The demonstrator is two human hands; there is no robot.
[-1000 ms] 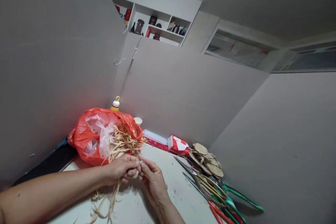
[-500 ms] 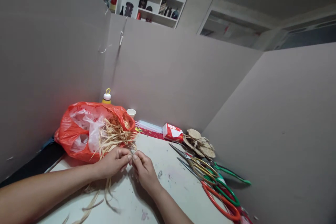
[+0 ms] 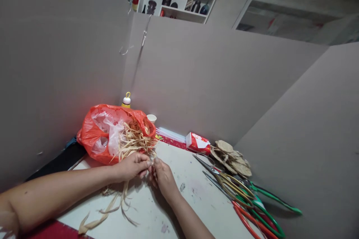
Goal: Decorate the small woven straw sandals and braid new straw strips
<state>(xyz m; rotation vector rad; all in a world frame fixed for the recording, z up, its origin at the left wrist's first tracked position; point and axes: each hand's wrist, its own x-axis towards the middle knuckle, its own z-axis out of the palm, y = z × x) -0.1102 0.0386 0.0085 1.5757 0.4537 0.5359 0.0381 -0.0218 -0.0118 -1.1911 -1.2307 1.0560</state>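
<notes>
Both hands meet over the table, fingertips almost touching. My left hand (image 3: 134, 165) is closed in a pinch on a strip of pale dry husk (image 3: 125, 190), whose long ends trail down onto the table. Facing it, my right hand (image 3: 164, 179) pinches the same bit of fibre; what lies exactly between the fingertips is small and partly hidden. Just behind the hands, a bunch of dry husk strips (image 3: 137, 140) spills from a red plastic bag (image 3: 92, 134). A loose wide husk strip (image 3: 91, 226) lies near the front edge.
Several scissors (image 3: 224, 183) and green-handled pliers (image 3: 280, 199) lie at the right. Behind them are woven, flat fibre pieces (image 3: 231, 158) and a red tissue pack (image 3: 198, 143). A paper cup (image 3: 152, 118) and yellow bottle (image 3: 126, 101) stand near the grey partition (image 3: 196, 82).
The view has turned a little left, so everything sits further right in the picture. Both hands stay together at the fibre, with the right fingers slightly shifted and more curled under.
</notes>
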